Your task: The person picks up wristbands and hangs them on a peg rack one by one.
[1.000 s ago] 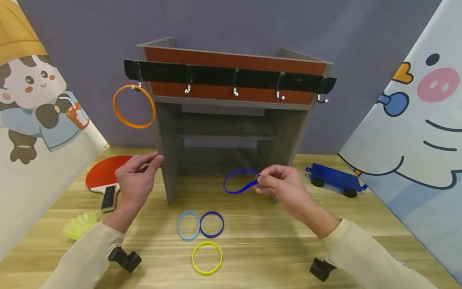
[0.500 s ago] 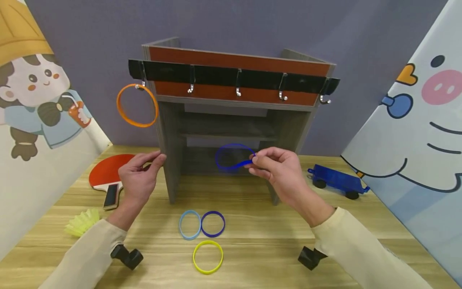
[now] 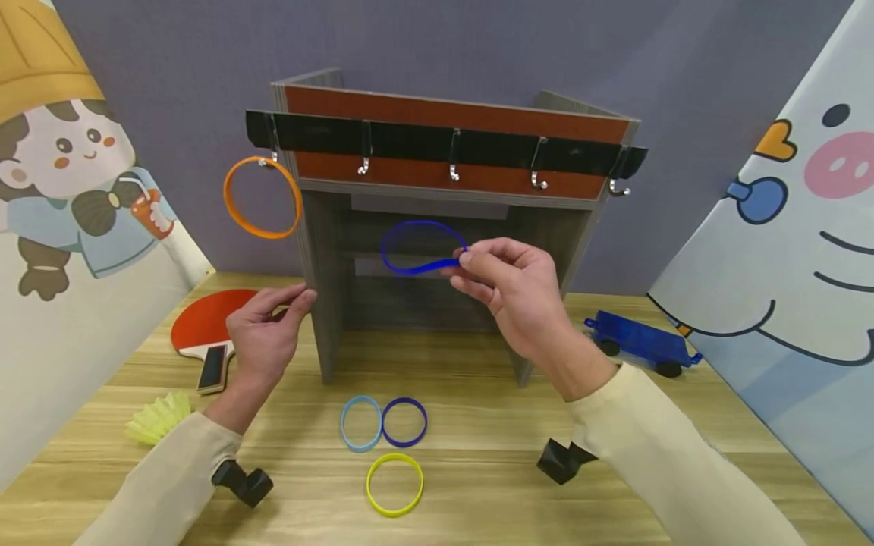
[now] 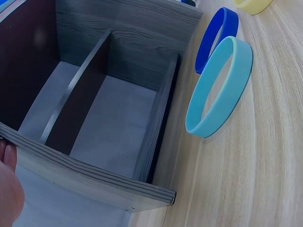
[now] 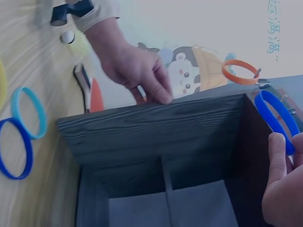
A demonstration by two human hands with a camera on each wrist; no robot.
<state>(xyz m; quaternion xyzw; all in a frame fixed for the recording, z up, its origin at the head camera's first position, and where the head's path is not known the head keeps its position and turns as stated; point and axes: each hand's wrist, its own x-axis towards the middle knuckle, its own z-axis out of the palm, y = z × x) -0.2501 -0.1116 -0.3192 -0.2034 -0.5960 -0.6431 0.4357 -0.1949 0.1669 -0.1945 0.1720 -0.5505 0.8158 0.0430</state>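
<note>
My right hand (image 3: 515, 292) pinches a blue silicone wristband (image 3: 432, 267) between thumb and fingers, in front of the upper part of a grey wooden shelf unit. In the right wrist view this wristband (image 5: 266, 111) stands out past the fingertips. My left hand (image 3: 266, 326) holds the front edge of the unit's left side panel (image 3: 319, 280) at the fingertips. Along the unit's top runs a black rail (image 3: 410, 141) with several silver hooks. An orange wristband (image 3: 262, 232) hangs from the leftmost hook; the other hooks carry nothing.
On the wooden tabletop lie a light blue wristband (image 3: 344, 426), a dark blue wristband (image 3: 425, 422) and a yellow wristband (image 3: 392, 514). At left are a red table tennis bat (image 3: 208, 318) and a yellow shuttlecock (image 3: 158, 418). A blue toy wagon (image 3: 642, 337) stands at right.
My right hand has risen and moved left with the blue wristband, from low before the unit to the height of its upper shelf. My left hand stays at the side panel.
</note>
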